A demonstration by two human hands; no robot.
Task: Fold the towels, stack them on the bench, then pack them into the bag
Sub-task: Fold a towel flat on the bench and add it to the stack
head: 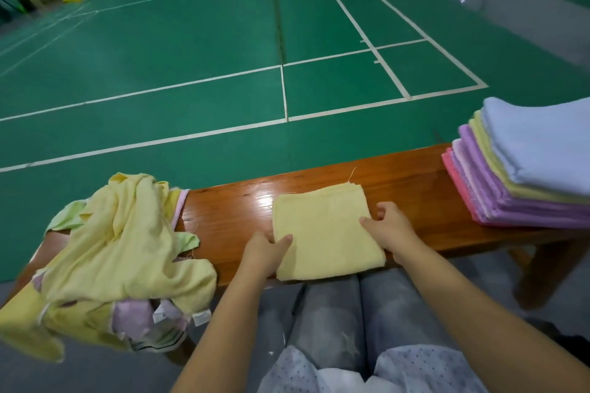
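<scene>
Yellow towel [325, 233] seemingly pinched by left hand [266, 250], right hand [391, 226].

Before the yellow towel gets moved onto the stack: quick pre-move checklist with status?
1. Folded yellow towel is a flat, compact rectangle on the bench: ok.
2. Left hand has a grip on the towel's left edge, thumb on top: ok.
3. Right hand has a grip on the right edge: ok.
4. Bench between towel and stack is bare: ok.
5. Stack is square enough to take another: not ok, layers step sideways.
6. Unfolded pile stays put: cannot tell, it overhangs the bench's near edge.
</scene>
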